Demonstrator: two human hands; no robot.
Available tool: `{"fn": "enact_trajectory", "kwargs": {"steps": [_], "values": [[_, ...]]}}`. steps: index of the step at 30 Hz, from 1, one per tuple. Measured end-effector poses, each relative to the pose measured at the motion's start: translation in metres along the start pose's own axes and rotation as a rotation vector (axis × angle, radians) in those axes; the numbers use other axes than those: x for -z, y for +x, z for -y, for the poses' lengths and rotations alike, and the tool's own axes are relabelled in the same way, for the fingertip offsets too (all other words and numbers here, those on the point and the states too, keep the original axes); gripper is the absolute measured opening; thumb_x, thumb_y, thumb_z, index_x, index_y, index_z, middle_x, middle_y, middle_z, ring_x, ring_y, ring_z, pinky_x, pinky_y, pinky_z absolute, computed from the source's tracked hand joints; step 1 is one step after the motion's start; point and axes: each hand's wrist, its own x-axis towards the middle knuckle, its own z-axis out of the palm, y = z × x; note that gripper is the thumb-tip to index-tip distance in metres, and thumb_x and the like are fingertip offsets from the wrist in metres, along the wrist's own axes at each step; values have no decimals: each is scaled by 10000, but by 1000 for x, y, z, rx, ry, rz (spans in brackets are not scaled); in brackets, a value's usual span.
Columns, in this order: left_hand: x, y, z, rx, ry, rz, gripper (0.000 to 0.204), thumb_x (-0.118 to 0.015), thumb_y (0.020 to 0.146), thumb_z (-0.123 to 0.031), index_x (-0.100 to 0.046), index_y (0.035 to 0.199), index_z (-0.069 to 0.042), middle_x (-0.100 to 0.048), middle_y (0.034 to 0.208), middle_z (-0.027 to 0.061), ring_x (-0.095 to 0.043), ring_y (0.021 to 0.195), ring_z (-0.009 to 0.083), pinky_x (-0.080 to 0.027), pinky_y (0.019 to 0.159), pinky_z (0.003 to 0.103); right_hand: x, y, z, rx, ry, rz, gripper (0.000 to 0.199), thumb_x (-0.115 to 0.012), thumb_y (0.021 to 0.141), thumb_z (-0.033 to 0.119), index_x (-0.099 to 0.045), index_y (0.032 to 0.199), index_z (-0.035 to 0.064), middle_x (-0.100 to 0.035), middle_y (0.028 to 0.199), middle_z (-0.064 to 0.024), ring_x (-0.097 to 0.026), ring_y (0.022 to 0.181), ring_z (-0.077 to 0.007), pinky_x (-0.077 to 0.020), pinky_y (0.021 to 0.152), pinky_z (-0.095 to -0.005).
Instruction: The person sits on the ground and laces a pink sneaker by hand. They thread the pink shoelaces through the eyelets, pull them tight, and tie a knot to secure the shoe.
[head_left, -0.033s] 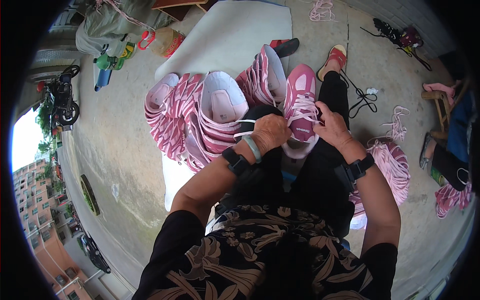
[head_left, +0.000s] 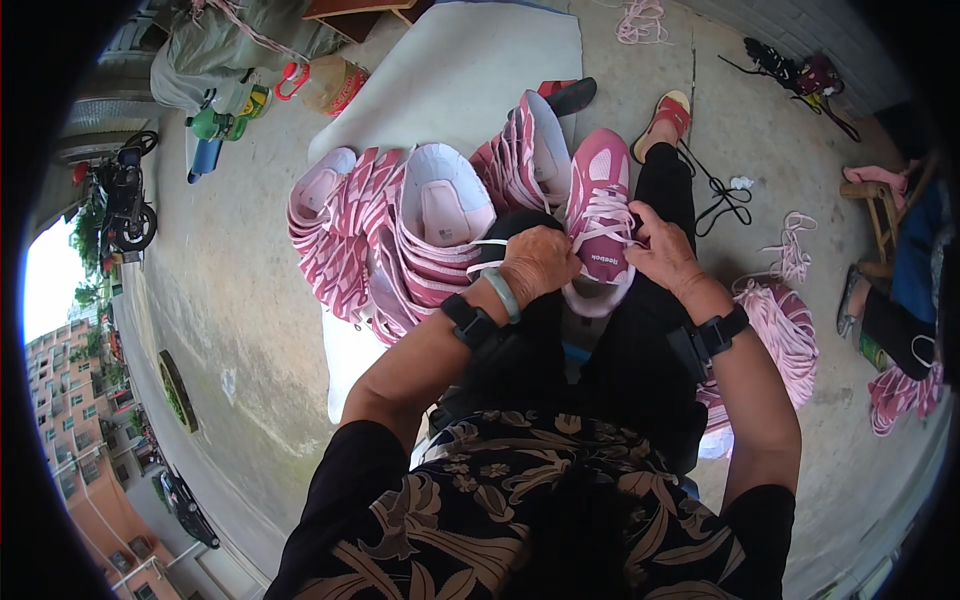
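A motorcycle and concrete show an outdoor yard.

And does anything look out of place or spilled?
A loosely looped thin black cord and small crumpled white scrap look stray: both lie on the grey concrete floor, apart from the pink-and-white laced shoe. No spill stands out.

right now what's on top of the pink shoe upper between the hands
Pale laces criss-cross the pink shoe upper, with a darker tongue near its opening. The left hand and right hand hide parts of its sides; what they cover can't be seen.
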Motion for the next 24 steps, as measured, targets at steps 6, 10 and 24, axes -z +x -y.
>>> {"fn": "enact_trajectory", "kwargs": {"steps": [6, 10, 24], "values": [[5, 18, 7, 74, -526, -220, 287, -663, 700, -270, -597, 895, -71, -588, 724, 104, -585, 650, 219, -467, 618, 306, -1, 4, -2, -293, 508, -81, 208, -612, 741, 163, -552, 915, 68, -597, 718, -130, -584, 659, -293, -462, 619, -322], [-6, 26, 7, 73, -543, -251, 282, -638, 691, -182, -571, 948, -87, -593, 842, 117, -595, 703, 248, -472, 652, 327, -17, 18, -1, 10, 233, -241, 167, -629, 744, 164, -530, 836, 65, -573, 732, -111, -570, 666, -292, -450, 616, -354], [-11, 23, 0, -120, -538, -319, 337, -605, 709, 20, -559, 1026, -85, -535, 861, 65, -509, 643, 132, -433, 575, 240, -8, 9, -5, 330, -309, -339, 147, -559, 682, 65, -509, 820, 57, -531, 706, -110, -588, 584, -265, -489, 546, -363]]}}
